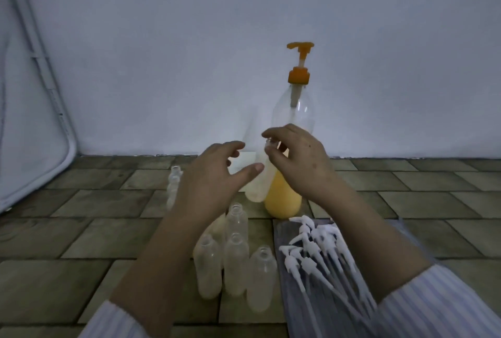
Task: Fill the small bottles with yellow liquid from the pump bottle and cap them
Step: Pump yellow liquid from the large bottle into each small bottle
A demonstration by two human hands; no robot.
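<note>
Yellow liquid fills only the bottom part of the tall clear plastic pump bottle with the orange pump head (294, 131), which stands on the tiled floor (81, 229) near the pale wall. In front of it, a small frosted plastic bottle (257, 177) is held up between the two hands. The right hand (298, 158) pinches its neck between thumb and fingertips; the left hand (217, 172) has its fingers spread, thumb near the bottle's side, though whether it touches is unclear. Below stand several open small empty bottles (235, 256), close together, and beside them a pile of white pump caps with long dip tubes (320, 251) lies on a dark tray (282, 229).

The pinch at the neck looks light, so the held bottle could slip and knock over the crowded empties. Misaligning its narrow mouth under the spout would probably spill liquid onto the floor.
</note>
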